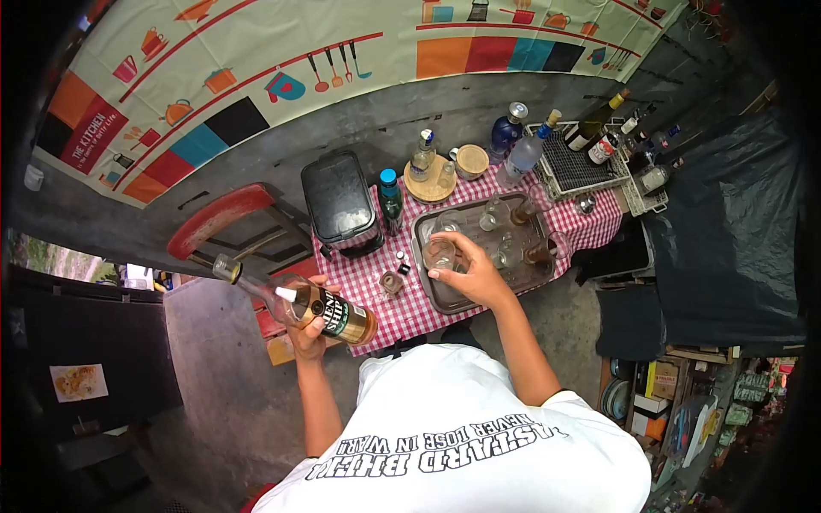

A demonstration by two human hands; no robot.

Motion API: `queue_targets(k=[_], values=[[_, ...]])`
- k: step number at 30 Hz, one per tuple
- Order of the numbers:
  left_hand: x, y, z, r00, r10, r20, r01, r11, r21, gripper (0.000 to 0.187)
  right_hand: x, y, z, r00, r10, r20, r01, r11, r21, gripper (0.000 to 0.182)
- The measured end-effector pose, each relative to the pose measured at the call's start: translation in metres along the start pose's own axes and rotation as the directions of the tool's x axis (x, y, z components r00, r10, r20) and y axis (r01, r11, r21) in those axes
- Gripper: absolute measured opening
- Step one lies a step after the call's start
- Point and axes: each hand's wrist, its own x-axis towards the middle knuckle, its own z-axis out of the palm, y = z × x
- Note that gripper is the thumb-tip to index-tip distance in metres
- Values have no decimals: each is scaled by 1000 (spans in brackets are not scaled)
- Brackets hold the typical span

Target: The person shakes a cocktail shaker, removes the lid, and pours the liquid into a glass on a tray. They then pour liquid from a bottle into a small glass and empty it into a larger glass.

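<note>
My left hand (308,339) is wrapped round a clear glass bottle (349,323) with amber liquid and a dark label. The bottle lies tilted nearly on its side, its open neck pointing left, away from the tablecloth. My right hand (475,275) grips a clear drinking glass (439,255) between thumb and fingers, above the left side of a brown tray (453,305). Several other glasses (506,248) stand on that tray. Between my hands, a small glass (391,284) with some brownish liquid sits on the checked cloth, beside a small black-and-white item (402,263), perhaps a cap.
A black lidded bin (339,195) and a dark bottle with a blue cap (390,195) stand at the table's back left. Behind the tray are a round wooden board (419,188) and blue bottles (506,132). A rack (564,179) with bottles is at right, a red chair (218,218) at left.
</note>
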Motion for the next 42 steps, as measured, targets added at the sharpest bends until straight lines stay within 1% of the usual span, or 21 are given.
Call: queue_targets(k=[3,6,7,8,10,11,12,14,16,18,19,20,22,24,26,27,31,33,40,41,42], values=[[5,1,16,1000,-13,13,13,1000,24,77,3,-19,-15,997,-55,56,56,998,-12,56],[7,1,37,992,-5,126,0,999,35,73,3,-34,-33,991,-68,113,69,998,-4,58],[11,-1,47,985,62,163,-77,993,86,74,2,-38,-40,987,-91,130,90,996,11,58],[11,-2,55,986,70,149,-84,992,93,74,2,-42,-46,982,-113,149,110,994,28,58],[10,-2,68,970,-147,192,114,978,174,78,2,-46,-60,977,-121,177,111,991,69,59],[11,-2,76,975,-140,174,108,978,179,78,1,-49,-69,974,-134,185,136,991,-1,59],[15,3,88,966,-151,208,79,944,319,80,0,-51,-78,970,-145,195,162,984,-74,60],[23,13,114,946,-192,263,6,818,576,83,-1,-51,-94,960,-182,213,205,975,-87,60],[26,15,139,952,-185,245,7,811,586,79,-2,-47,-109,949,-238,206,251,967,-40,59],[31,21,161,866,-427,261,56,602,796,76,-6,-47,-123,951,-218,221,232,972,-38,59],[35,25,175,865,-377,330,-100,516,851,74,-8,-45,-130,942,-245,228,272,958,-94,59],[36,24,183,866,-377,328,-98,515,851,74,-10,-43,-138,933,-273,233,312,938,-152,59],[39,20,193,824,-466,321,-126,403,907,73,-15,-47,-150,928,-284,240,320,939,-129,59],[37,16,200,822,-473,317,-116,406,907,73,-21,-46,-160,925,-285,249,319,942,-106,59],[38,16,210,813,-452,367,-200,375,905,73,-24,-44,-170,918,-284,276,333,931,-150,62],[38,20,218,801,-506,319,-184,299,936,70,-26,-44,-174,917,-287,279,337,929,-151,61],[37,22,232,795,-500,343,-192,328,925,67,-32,-43,-185,918,-265,294,326,928,-182,60],[39,29,242,750,-608,262,-117,268,956,66,-35,-42,-189,913,-264,311,334,922,-195,61],[35,26,238,770,-560,305,-195,248,949,65,-41,-35,-193,924,-234,302,291,943,-163,58],[36,29,241,751,-612,247,-136,222,965,63,-41,-35,-193,924,-232,303,290,943,-163,58],[38,34,245,751,-613,246,-135,223,965,63,-41,-34,-193,919,-241,313,310,931,-193,60]])
